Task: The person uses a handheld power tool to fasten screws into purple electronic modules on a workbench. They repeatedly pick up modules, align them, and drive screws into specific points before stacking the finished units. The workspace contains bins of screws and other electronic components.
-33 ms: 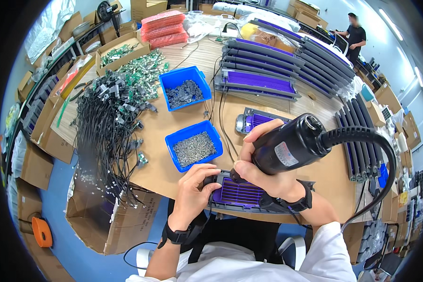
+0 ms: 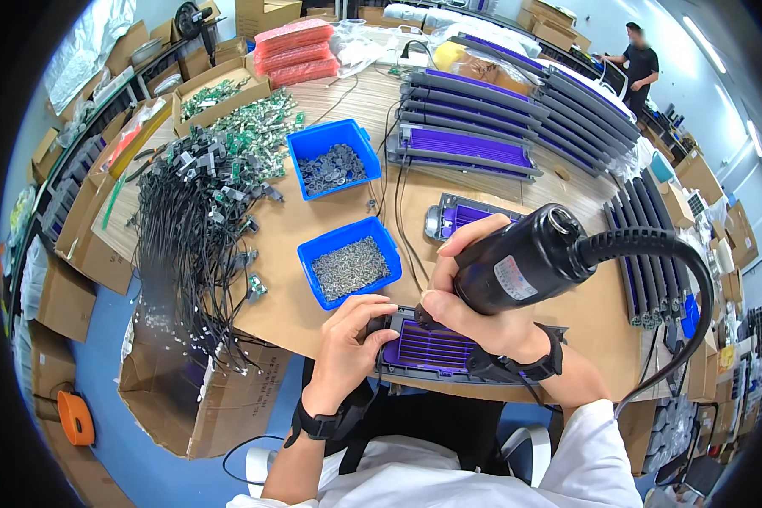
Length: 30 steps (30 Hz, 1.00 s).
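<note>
My right hand [image 2: 491, 317] is wrapped round a thick black electric screwdriver [image 2: 516, 262], with its cable leading off to the right. The tool is tilted, its lower tip over the left part of a grey housing with a purple slatted panel [image 2: 432, 345]. Whether the tip touches a screw is hidden by my fingers. At the housing's left end, my left hand [image 2: 347, 339] pinches its edge between thumb and fingers. Just beyond my hands stands a blue bin of small metal screws [image 2: 351, 269]. Behind it is another blue bin with small dark grey parts [image 2: 333, 169].
A second purple-and-grey housing [image 2: 461, 216] lies behind the screwdriver. Stacked housings [image 2: 470, 152] fill the back right. At left are a heap of black cables [image 2: 178, 220] and green circuit boards [image 2: 254, 127]. A cardboard box [image 2: 229, 406] stands below. A person [image 2: 641, 68] is far right.
</note>
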Motion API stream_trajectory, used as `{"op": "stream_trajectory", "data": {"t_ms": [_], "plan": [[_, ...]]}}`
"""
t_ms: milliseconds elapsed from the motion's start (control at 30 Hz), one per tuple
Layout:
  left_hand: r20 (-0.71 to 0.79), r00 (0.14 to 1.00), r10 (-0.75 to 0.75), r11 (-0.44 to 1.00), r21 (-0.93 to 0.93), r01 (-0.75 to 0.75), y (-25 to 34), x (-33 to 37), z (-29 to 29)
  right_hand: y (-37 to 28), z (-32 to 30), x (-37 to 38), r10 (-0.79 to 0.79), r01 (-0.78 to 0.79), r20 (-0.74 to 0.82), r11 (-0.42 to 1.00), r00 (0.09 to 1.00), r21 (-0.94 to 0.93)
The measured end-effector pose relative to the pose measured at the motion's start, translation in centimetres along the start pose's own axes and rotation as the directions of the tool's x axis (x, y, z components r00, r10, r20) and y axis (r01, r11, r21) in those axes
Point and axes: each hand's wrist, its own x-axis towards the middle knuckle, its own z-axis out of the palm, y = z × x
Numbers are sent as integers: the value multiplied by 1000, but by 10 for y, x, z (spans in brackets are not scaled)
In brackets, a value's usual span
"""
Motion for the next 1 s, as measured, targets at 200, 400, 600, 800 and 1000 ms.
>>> {"op": "stream_trajectory", "data": {"t_ms": [200, 400, 600, 800, 1000], "plan": [[55, 996, -65, 995, -67, 68, -4, 1, -2, 9, -5, 6, -1, -5, 62, 995, 998, 98], [14, 999, -35, 999, 3, 35, -5, 0, -1, 11, -6, 2, 142, -153, 60, 944, 988, 292], [8, 1000, -5, 1000, 29, 5, 0, 1, 0, 10, -3, 5, 25, -42, 147, 993, 989, 113], [2, 998, -60, 996, -64, 60, -8, -1, 3, 7, -1, 2, 85, -92, 48, 978, 995, 187], [7, 1000, -13, 1000, -11, 13, -8, -2, 0, -4, 3, 25, 35, -21, -93, 990, 995, 143]]}}
